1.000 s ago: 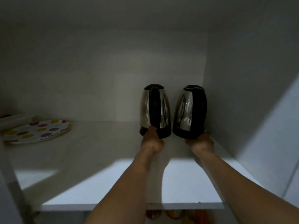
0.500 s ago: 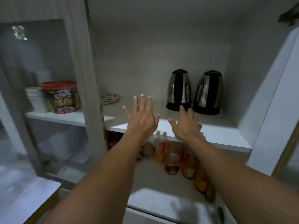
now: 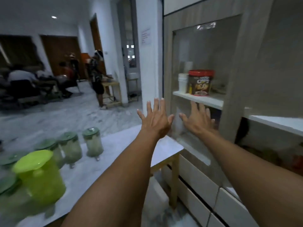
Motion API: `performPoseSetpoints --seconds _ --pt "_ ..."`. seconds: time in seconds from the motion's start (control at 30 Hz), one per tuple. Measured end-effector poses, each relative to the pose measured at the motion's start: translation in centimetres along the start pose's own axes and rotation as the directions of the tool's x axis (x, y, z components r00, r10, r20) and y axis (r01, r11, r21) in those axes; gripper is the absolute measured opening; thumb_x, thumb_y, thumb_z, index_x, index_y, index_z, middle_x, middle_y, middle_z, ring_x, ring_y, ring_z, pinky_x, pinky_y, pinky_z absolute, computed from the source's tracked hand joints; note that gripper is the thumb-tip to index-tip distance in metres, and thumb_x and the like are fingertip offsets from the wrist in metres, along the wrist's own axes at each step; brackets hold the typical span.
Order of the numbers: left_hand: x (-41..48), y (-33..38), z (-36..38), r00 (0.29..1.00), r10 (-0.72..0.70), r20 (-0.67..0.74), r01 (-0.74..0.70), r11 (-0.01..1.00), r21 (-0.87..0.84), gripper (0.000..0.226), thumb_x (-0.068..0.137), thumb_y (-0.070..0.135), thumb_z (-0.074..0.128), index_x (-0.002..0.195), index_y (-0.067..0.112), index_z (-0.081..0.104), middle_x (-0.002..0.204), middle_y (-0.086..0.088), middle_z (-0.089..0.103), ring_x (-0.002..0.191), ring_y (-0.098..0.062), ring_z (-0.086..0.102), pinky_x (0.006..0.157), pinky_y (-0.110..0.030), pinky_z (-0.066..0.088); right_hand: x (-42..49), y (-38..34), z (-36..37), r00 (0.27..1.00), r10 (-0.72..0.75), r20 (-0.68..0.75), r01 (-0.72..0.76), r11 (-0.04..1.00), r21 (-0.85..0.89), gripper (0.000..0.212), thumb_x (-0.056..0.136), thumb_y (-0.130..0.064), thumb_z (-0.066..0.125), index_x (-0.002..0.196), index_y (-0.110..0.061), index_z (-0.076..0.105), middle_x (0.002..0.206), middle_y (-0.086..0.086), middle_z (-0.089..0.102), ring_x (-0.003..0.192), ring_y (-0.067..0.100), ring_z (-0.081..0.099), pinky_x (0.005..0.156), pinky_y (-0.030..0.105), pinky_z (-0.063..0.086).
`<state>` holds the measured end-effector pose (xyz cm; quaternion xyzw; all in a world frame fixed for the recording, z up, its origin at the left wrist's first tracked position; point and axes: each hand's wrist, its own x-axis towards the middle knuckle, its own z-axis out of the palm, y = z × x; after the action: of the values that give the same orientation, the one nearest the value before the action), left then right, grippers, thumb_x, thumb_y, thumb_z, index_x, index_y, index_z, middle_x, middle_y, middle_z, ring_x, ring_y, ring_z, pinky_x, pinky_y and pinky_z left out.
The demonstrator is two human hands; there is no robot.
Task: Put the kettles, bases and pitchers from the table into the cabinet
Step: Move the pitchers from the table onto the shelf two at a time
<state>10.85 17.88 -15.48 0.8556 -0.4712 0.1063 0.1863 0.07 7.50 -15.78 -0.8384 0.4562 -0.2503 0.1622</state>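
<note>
Down at the lower left, a lime-green pitcher [image 3: 40, 176] stands on the white counter [image 3: 124, 141], with three clear green-lidded pitchers [image 3: 93, 141] in a row just behind it, all blurred. Both hands are raised above the counter's far end, empty: the left hand [image 3: 155, 119] and right hand [image 3: 197, 119] each show a wide grip, fingers spread. Behind them, the cabinet [image 3: 232, 99] shelf carries a red-lidded cereal tub [image 3: 201, 82] beside stacked white cups [image 3: 183, 82].

Red-lidded cereal tub [image 3: 201, 83] just beside stacked white cups [image 3: 183, 82]
</note>
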Motion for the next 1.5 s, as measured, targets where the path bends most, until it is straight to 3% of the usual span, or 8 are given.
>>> performPoseSetpoints --seconds 0.3,0.6,0.83,0.97,1.07,1.2,1.3,1.5 --pt "-9.9 -25.8 -3.5 0.913 -0.407 0.022 0.4 0.906 0.138 0.074 0.101 0.054 0.027 0.158 0.017 -0.002 0.167 -0.004 -0.006 0.152 -0.036 -0.005 0.113 -0.071 0.002 -8.1 -20.3 17.8 0.912 -0.269 0.311 0.253 0.963 0.091 0.068 0.098 -0.052 0.046 0.155 -0.028 0.017 0.167 0.006 0.009 0.151 0.036 0.011 0.114 0.063 0.021" --pt "-16.5 -36.8 -1.3 0.724 -0.686 -0.077 0.689 0.724 0.033 0.065 0.103 0.03 0.036 0.157 0.012 0.005 0.166 -0.012 0.001 0.152 -0.036 -0.001 0.114 -0.07 0.008 -13.7 -28.4 28.3 0.739 -0.4 0.542 0.329 0.917 0.227 0.061 0.097 -0.048 0.051 0.145 -0.015 0.033 0.152 0.013 0.035 0.137 0.04 0.038 0.107 0.053 0.038" --pt "-21.3 -42.0 0.8 0.338 -0.919 -0.202 0.888 0.382 -0.254 0.068 0.096 0.033 0.052 0.151 0.006 0.021 0.157 -0.02 0.021 0.145 -0.04 0.021 0.115 -0.059 0.018 -18.4 -32.9 33.9 0.593 -0.446 0.67 0.163 0.882 0.443 0.073 0.093 -0.056 0.056 0.143 -0.006 0.039 0.148 0.014 0.048 0.135 0.034 0.046 0.102 0.041 0.041" --pt "-22.4 -44.7 1.3 0.009 -0.999 -0.05 0.853 0.034 -0.521 0.08 0.09 0.045 0.06 0.147 0.0 0.026 0.15 -0.022 0.032 0.137 -0.042 0.035 0.111 -0.052 0.032 -19.8 -34.3 36.4 0.587 -0.328 0.74 -0.105 0.876 0.471 0.071 0.09 -0.063 0.054 0.136 -0.009 0.051 0.137 0.011 0.058 0.124 0.033 0.055 0.098 0.039 0.044" --pt "-23.0 -46.9 2.5 -0.118 -0.987 0.111 0.791 -0.161 -0.59 0.087 0.083 0.057 0.064 0.141 -0.003 0.038 0.143 -0.025 0.04 0.128 -0.045 0.046 0.107 -0.048 0.04 -20.1 -34.4 38.0 0.568 -0.294 0.768 -0.214 0.849 0.483 0.069 0.088 -0.068 0.052 0.122 -0.009 0.062 0.124 0.01 0.065 0.113 0.031 0.06 0.093 0.04 0.048" --pt "-23.5 -49.1 4.0 -0.1 -0.976 0.193 0.766 -0.199 -0.611 0.077 0.088 0.061 0.055 0.127 -0.005 0.054 0.131 -0.025 0.057 0.12 -0.041 0.054 0.102 -0.047 0.046 -20.0 -34.2 39.2 0.573 -0.331 0.75 -0.317 0.754 0.575 0.052 0.089 -0.056 0.061 0.097 -0.005 0.07 0.1 0.009 0.071 0.094 0.022 0.063 0.08 0.035 0.048" --pt "-23.6 -49.8 4.7 -0.065 -0.979 0.196 0.765 -0.174 -0.619 0.064 0.097 0.051 0.047 0.119 -0.008 0.059 0.123 -0.025 0.062 0.114 -0.04 0.058 0.095 -0.042 0.048 -19.8 -34.5 39.6 0.578 -0.349 0.738 -0.392 0.675 0.625 0.032 0.093 -0.038 0.063 0.096 -0.007 0.07 0.094 0.005 0.074 0.097 0.021 0.063 0.084 0.034 0.045" --pt "-23.5 -49.6 5.3 -0.001 -0.977 0.212 0.697 -0.153 -0.701 0.059 0.098 0.048 0.047 0.116 -0.005 0.062 0.115 -0.021 0.066 0.103 -0.035 0.06 0.082 -0.036 0.045 -19.5 -35.3 39.7 0.54 -0.325 0.776 -0.439 0.678 0.589 0.031 0.094 -0.031 0.061 0.102 -0.003 0.07 0.09 0.003 0.074 0.09 0.018 0.061 0.08 0.031 0.043"
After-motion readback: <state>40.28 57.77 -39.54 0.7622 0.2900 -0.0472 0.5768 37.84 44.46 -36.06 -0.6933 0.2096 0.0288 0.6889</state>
